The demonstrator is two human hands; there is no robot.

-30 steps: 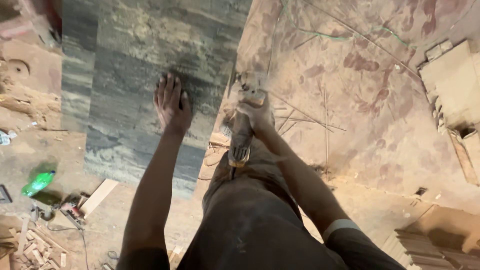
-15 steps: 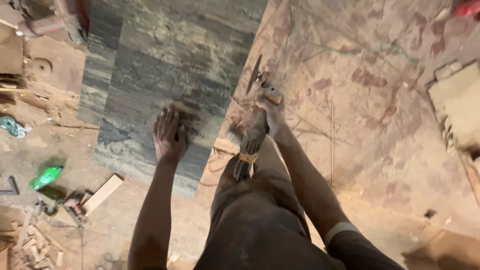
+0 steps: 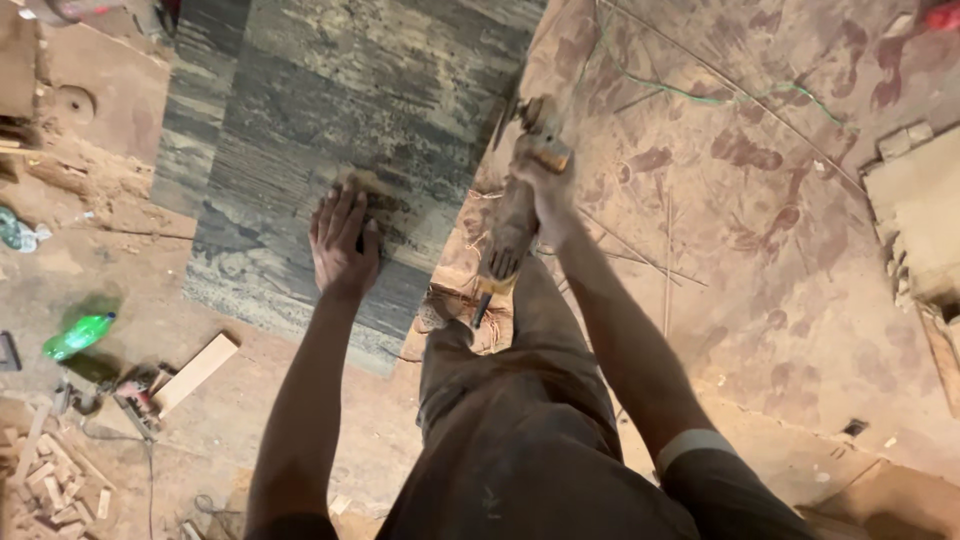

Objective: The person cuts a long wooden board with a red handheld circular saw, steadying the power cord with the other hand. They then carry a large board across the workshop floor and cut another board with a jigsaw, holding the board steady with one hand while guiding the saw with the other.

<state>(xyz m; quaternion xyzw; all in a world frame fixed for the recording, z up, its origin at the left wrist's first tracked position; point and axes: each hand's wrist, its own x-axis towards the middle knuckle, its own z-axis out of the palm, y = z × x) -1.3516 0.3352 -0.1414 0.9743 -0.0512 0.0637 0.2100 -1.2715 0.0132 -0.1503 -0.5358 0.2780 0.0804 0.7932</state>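
Left hand: we see it laid flat, fingers spread, on the slab, likely to steady it; grasping nothing.
Right hand: clenched round the grinder, disc at the slab's right edge.
Slab: dark, streaked, lying on the floor, far left of the legs.
Floor: dusty, reddish, footprints to the right.
Near left: green bottle, wood offcut, scraps.
Far right: pale blocks.
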